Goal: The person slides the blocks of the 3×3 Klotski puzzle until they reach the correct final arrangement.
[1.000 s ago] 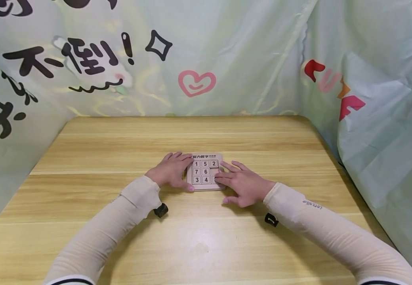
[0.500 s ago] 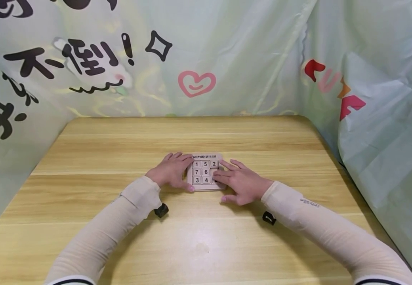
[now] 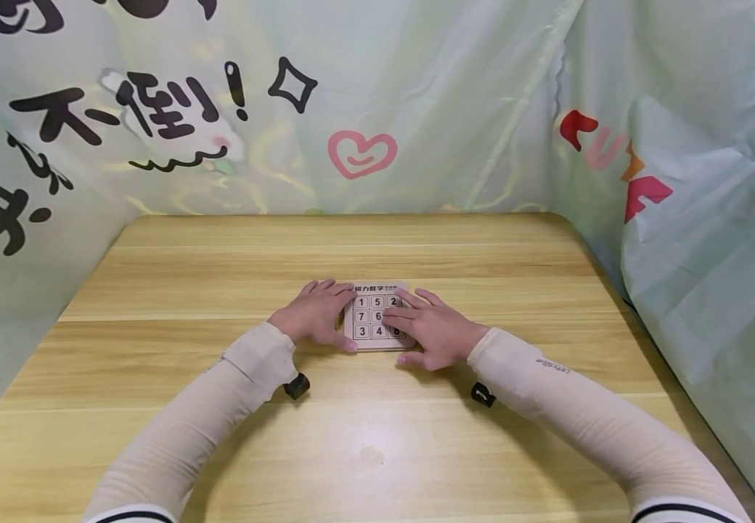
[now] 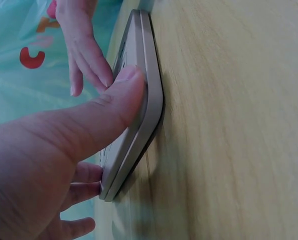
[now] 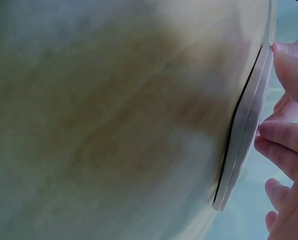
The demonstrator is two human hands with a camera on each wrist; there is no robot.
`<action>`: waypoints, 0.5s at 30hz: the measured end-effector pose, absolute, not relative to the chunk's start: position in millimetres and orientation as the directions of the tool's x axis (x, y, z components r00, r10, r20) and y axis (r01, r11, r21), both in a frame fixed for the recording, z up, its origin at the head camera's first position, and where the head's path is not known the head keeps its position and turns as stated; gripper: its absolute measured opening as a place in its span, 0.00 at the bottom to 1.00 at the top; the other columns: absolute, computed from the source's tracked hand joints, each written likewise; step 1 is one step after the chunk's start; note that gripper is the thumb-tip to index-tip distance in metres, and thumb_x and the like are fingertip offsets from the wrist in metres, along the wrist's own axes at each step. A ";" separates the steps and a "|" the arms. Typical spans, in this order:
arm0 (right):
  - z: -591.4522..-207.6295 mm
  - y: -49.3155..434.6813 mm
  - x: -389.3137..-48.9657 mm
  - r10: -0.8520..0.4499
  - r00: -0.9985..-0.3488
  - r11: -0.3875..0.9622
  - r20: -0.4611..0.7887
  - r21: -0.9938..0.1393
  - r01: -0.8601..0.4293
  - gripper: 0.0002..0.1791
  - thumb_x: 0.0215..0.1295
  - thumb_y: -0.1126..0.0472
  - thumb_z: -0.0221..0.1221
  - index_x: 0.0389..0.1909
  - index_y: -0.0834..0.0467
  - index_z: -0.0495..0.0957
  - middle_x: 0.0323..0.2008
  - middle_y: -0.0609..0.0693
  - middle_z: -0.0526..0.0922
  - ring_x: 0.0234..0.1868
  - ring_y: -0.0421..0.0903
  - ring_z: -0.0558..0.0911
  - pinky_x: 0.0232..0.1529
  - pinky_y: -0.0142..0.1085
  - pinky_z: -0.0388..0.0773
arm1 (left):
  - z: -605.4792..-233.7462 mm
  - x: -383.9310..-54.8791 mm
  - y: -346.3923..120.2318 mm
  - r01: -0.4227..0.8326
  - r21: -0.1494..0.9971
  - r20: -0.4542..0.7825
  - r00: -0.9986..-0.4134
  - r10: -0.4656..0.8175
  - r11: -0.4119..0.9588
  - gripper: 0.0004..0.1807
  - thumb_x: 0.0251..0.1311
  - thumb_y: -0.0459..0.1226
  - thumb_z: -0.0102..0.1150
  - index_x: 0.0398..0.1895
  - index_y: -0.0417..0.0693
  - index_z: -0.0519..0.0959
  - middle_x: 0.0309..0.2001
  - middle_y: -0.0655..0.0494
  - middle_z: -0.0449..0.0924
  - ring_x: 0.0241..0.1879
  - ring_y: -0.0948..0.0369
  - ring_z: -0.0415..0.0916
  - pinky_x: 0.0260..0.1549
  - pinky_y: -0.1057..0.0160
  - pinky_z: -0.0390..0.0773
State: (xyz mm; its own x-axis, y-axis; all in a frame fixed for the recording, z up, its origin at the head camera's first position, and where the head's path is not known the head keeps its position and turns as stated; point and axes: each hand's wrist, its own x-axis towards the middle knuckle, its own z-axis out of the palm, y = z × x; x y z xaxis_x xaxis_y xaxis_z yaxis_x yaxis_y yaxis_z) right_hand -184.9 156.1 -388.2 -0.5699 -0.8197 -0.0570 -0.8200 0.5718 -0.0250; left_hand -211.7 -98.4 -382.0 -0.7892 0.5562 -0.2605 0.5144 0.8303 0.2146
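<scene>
A flat magnetic number slide puzzle [image 3: 377,346] lies on the wooden table, its tiles in rows inside a pale frame. Tiles 1, 5, 7, 3 and 4 show plainly. My left hand [image 3: 312,314] holds the puzzle's left side, thumb at the near corner and fingers at the far one. In the left wrist view the thumb [image 4: 114,102] lies over the frame's edge. My right hand [image 3: 439,333] reaches in from the right with fingers extended. Its fingertips rest beside tile 6 [image 3: 378,317], covering the middle-right place and parts of tiles 2 [image 3: 393,301] and 8 [image 3: 396,332].
The light wooden table [image 3: 377,436] extends around the puzzle on every side. A printed pale-green cloth [image 3: 449,109] hangs behind it and along both sides. Black camera mounts [image 3: 296,386] sit at the wrists.
My right hand has slid left over the puzzle, its fingertips going from the right column to beside tile 6. Tile 8 shows more. The left hand stays in place.
</scene>
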 end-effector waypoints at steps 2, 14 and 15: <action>-387.7 155.3 -185.2 -0.818 -0.571 0.573 -0.062 -0.021 -0.819 0.40 0.64 0.37 0.55 0.68 0.60 0.67 0.68 0.53 0.68 0.74 0.59 0.50 0.72 0.56 0.44 | -381.9 -211.6 -98.1 0.515 0.213 -0.260 -0.790 0.556 0.831 0.58 0.45 0.65 0.67 0.75 0.45 0.56 0.75 0.49 0.51 0.73 0.43 0.44 0.71 0.43 0.39; -388.5 152.5 -187.0 -0.819 -0.568 0.571 -0.079 -0.013 -0.821 0.40 0.64 0.37 0.55 0.69 0.59 0.66 0.68 0.52 0.67 0.73 0.60 0.52 0.71 0.56 0.45 | -383.4 -211.7 -97.5 0.509 0.203 -0.267 -0.793 0.548 0.836 0.58 0.45 0.66 0.67 0.75 0.46 0.56 0.75 0.50 0.51 0.73 0.44 0.43 0.71 0.44 0.39; -388.6 152.3 -187.0 -0.818 -0.570 0.573 -0.083 -0.014 -0.820 0.40 0.64 0.37 0.55 0.69 0.59 0.66 0.68 0.52 0.67 0.73 0.60 0.51 0.71 0.56 0.45 | -383.3 -211.8 -97.6 0.509 0.203 -0.267 -0.793 0.547 0.837 0.58 0.45 0.66 0.67 0.75 0.46 0.56 0.75 0.50 0.51 0.73 0.44 0.43 0.71 0.44 0.39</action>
